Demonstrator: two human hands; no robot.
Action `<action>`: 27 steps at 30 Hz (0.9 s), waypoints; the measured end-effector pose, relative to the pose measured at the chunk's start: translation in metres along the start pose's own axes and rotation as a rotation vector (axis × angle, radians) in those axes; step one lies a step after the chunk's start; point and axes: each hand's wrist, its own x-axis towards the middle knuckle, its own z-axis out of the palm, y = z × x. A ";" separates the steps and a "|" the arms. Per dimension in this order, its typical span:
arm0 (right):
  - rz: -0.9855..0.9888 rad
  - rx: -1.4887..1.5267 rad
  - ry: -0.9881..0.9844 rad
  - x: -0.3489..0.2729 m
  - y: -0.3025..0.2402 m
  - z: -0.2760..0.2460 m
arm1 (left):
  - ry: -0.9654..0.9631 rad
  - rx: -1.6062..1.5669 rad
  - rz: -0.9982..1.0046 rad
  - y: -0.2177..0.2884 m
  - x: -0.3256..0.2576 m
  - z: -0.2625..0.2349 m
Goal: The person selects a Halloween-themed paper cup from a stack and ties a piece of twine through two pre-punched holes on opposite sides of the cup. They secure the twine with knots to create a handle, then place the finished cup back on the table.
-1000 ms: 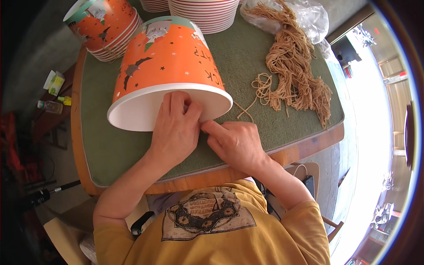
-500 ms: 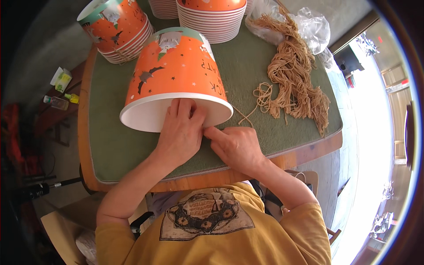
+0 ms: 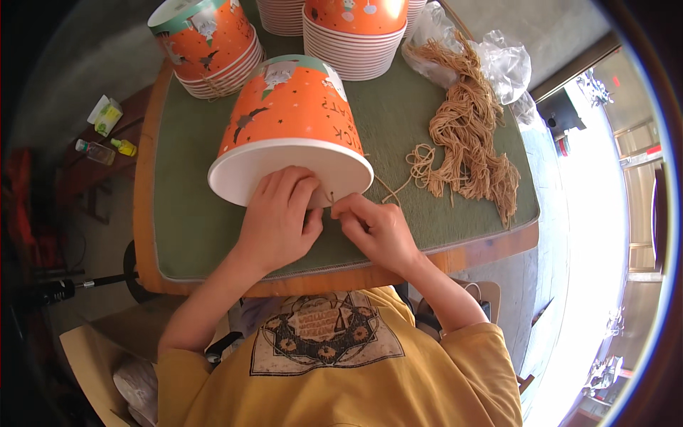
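Note:
An orange paper bucket (image 3: 292, 114) with bats and a white rim lies tipped on the table, its opening toward me. At the opening, my left hand (image 3: 281, 213) has its fingers bent together against the white inside wall; what they hold, if anything, is hidden. A short bit of tan cord (image 3: 331, 196) shows at the rim between both hands. My right hand (image 3: 377, 231) pinches there with thumb and forefinger, closed on the cord. More cord runs from the bucket's right side past my right hand toward a loose coil.
A tangled bundle of tan cord (image 3: 466, 135) lies to the right, beside clear plastic bags (image 3: 505, 64). Nested bucket stacks stand at the back, one (image 3: 352, 53) in the middle and another (image 3: 206, 43) at left. Bottles (image 3: 96, 151) rest on a bench beyond the left edge.
My left fingers have drawn partly out of the bucket, and a bit of cord now shows at the rim. My right hand stays near the rim.

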 end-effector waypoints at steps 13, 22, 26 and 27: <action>-0.086 0.323 -0.076 0.050 -0.061 -0.049 | 0.264 0.174 0.144 0.005 0.022 -0.067; -0.376 -0.213 -0.030 0.087 -0.083 -0.076 | 0.241 0.069 0.157 -0.005 0.029 -0.064; -0.382 -0.223 -0.219 0.095 -0.083 -0.083 | 0.248 0.083 0.170 -0.004 0.034 -0.060; -0.369 -0.240 -0.241 0.096 -0.085 -0.086 | 0.252 0.085 0.173 -0.004 0.035 -0.059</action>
